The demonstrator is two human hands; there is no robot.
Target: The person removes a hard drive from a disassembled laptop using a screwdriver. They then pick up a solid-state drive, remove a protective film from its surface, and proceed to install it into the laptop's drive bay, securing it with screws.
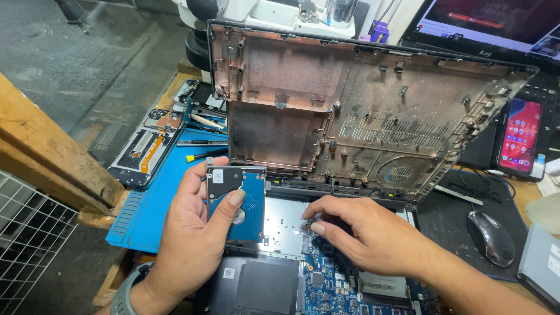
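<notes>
My left hand (189, 233) holds a small hard drive (240, 201) upright by its edges, its blue circuit side toward me, thumb across the face. It hovers over the left part of an opened laptop (280, 280). My right hand (367, 233) rests on the laptop's inside, fingertips pressed at the edge of the bare metal drive bay (286, 224) beside the blue motherboard (326, 286). The laptop's removed bottom cover (361, 111), brown and dusty inside, stands tilted up behind both hands.
A blue work mat (154, 204) lies at left with a dismantled phone (146, 146), a screwdriver (204, 156) and tweezers. A lit phone (520, 135) and a mouse (492, 236) sit at right. Another laptop's screen (496, 23) glows at the back. A wooden beam (46, 151) borders the left.
</notes>
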